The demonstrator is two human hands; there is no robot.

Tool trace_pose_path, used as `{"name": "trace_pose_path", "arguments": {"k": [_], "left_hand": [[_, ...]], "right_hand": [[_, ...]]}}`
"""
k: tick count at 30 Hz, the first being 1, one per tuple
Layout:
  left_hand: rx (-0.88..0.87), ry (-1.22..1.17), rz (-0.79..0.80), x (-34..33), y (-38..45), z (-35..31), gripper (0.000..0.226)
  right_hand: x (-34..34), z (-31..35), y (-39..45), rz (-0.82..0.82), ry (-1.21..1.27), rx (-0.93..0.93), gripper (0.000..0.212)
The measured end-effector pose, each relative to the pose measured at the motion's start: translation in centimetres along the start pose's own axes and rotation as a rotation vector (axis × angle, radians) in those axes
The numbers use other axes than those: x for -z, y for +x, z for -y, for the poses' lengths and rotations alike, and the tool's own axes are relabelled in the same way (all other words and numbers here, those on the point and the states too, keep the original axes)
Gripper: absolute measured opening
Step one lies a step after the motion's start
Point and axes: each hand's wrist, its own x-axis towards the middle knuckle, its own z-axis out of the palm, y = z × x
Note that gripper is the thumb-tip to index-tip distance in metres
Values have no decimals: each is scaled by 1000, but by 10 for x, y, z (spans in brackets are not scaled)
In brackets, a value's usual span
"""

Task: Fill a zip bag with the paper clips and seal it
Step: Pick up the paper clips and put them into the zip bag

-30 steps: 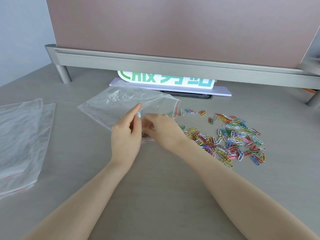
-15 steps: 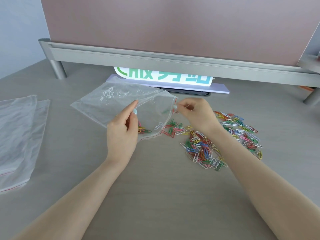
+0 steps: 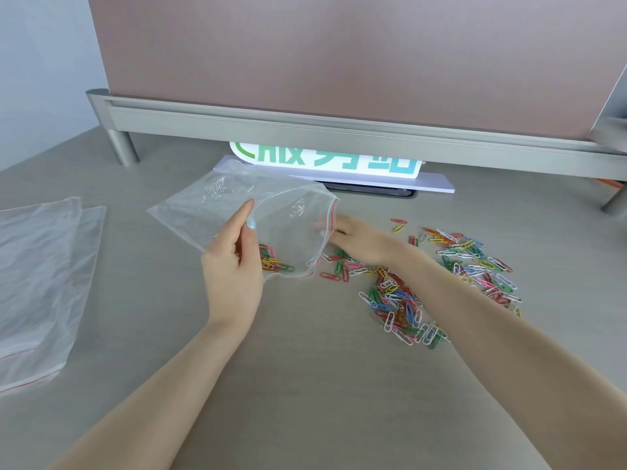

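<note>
Desk (image 3: 305, 385), right hand (image 3: 356, 240) now inside zip bag (image 3: 237, 212)

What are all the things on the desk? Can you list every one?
Zip bag: one, clear with red strip, mid-desk, mouth held open.
Clips in bag: a few, mixed colours.
Loose paper clips: many, mixed colours, scattered right.
Spare bags: count unclear, clear, flat at left.
Sign: one, white with green letters, under the divider.
Divider: one, pinkish-brown, grey rail, at back.
Desk: grey.
Left hand: grip on bag's edge.
Right hand: fingers inside bag's mouth.
</note>
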Motion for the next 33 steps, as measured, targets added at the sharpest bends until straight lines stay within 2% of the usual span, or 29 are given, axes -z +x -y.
{"name": "trace_pose_path", "arguments": {"k": [7,16,19,22,24,33], "left_hand": [[-9,4,19,-1,1,7,37],[-67,42,117,-3,-5,9,35],[-69,50,130,-4,-6,10,35],[-54,54,149,-4,-6,10,36],[-48,48,164,-4,-7,9,36],[-55,78,219,-5,-8,10,36]], "right_hand": [[-6,9,-41,79,37,149,25],[6,-3,-76,-58,14,98,14],[8,-3,-83,-93,-11,48,27],[10,-3,-88,-85,-200,-21,50],[9,-3,-90,-61,-256,-56,55],[10,2,-91,-97,-134,1,23]]}}
